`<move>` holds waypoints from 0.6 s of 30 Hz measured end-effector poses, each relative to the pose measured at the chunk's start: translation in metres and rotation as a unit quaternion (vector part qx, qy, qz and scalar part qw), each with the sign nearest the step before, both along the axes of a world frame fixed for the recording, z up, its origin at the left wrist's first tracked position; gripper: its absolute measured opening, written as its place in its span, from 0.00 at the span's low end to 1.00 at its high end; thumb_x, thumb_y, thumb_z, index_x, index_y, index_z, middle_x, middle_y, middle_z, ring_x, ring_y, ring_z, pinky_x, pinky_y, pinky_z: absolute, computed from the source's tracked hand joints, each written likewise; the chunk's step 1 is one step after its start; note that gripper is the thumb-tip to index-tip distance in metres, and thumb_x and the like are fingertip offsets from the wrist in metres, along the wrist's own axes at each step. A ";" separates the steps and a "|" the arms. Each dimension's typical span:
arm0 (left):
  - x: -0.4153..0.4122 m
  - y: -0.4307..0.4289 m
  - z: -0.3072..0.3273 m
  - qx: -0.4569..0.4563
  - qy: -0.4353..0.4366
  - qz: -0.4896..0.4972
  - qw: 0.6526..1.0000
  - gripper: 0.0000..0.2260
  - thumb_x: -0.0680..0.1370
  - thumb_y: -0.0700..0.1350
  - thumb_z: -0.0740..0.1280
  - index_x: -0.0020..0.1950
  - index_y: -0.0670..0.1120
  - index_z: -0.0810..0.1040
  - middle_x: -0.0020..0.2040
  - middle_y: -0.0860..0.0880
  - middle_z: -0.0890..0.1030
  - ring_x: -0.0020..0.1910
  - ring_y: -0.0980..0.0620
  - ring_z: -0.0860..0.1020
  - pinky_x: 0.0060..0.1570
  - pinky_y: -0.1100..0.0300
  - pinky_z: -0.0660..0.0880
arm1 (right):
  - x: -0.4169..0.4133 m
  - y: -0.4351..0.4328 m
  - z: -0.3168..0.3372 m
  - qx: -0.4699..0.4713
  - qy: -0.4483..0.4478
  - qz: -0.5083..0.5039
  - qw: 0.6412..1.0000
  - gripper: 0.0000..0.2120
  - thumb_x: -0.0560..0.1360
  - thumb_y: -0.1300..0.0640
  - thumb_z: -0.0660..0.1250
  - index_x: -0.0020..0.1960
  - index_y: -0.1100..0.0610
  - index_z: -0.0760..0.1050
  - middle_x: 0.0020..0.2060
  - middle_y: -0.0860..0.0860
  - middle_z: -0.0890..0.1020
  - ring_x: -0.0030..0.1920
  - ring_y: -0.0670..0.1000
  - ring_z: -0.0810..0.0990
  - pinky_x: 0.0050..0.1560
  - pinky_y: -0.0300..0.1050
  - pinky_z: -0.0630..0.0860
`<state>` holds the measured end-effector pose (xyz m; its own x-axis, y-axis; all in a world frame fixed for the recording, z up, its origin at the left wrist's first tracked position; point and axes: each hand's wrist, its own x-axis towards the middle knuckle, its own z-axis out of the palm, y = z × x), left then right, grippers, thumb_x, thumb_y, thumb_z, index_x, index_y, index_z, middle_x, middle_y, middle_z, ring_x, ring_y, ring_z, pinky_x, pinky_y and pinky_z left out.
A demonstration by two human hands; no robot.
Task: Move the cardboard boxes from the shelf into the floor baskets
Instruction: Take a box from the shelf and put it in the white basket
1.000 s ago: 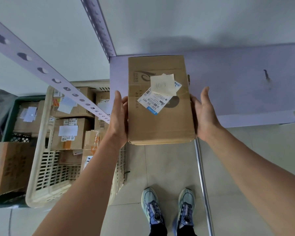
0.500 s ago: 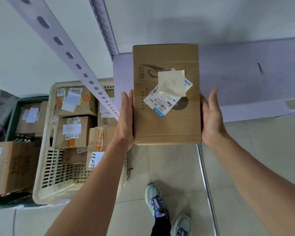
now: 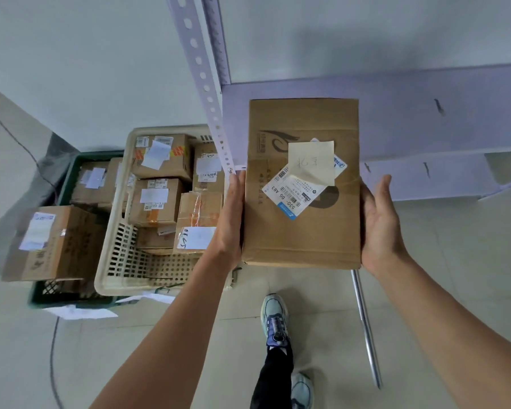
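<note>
Cardboard box [image 3: 301,231] pressed between left hand [image 3: 230,219] and right hand [image 3: 378,225] (flat-fingered grip), shelf post [image 3: 201,75] fronting cream basket [image 3: 124,261].

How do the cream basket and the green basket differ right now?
The cream basket sits right beside the shelf post; the green basket lies further left, beyond it. The cream basket's boxes sit within its walls, with a bare patch at its near end; the green basket has a large box riding above its rim at the near corner. Both are perforated plastic, on the floor, holding labelled cardboard boxes.
</note>
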<state>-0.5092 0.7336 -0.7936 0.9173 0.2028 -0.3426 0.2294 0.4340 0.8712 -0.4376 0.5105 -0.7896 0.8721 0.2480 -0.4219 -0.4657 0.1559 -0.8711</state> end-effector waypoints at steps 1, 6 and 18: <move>-0.013 -0.001 0.000 -0.005 0.001 0.000 1.000 0.28 0.88 0.67 0.45 0.79 0.60 0.76 0.74 0.47 0.82 0.73 0.45 0.81 0.68 0.47 0.81 | -0.013 0.000 0.002 0.005 0.000 0.000 1.000 0.34 0.82 0.27 0.47 0.76 0.44 0.74 0.70 0.50 0.82 0.69 0.54 0.82 0.57 0.48 0.84; -0.074 0.007 -0.001 0.029 0.017 0.002 0.999 0.28 0.88 0.68 0.45 0.78 0.63 0.76 0.74 0.50 0.82 0.73 0.49 0.81 0.70 0.49 0.80 | -0.070 0.011 0.002 0.029 0.008 0.013 0.999 0.34 0.84 0.30 0.45 0.77 0.47 0.73 0.70 0.51 0.82 0.69 0.54 0.82 0.57 0.48 0.84; -0.155 0.122 -0.048 -0.003 0.073 0.028 0.997 0.24 0.90 0.65 0.48 0.76 0.63 0.77 0.71 0.52 0.84 0.69 0.53 0.83 0.62 0.59 0.82 | -0.140 0.126 -0.041 0.009 0.070 0.049 0.996 0.32 0.83 0.28 0.50 0.74 0.44 0.76 0.69 0.52 0.83 0.67 0.54 0.83 0.53 0.46 0.84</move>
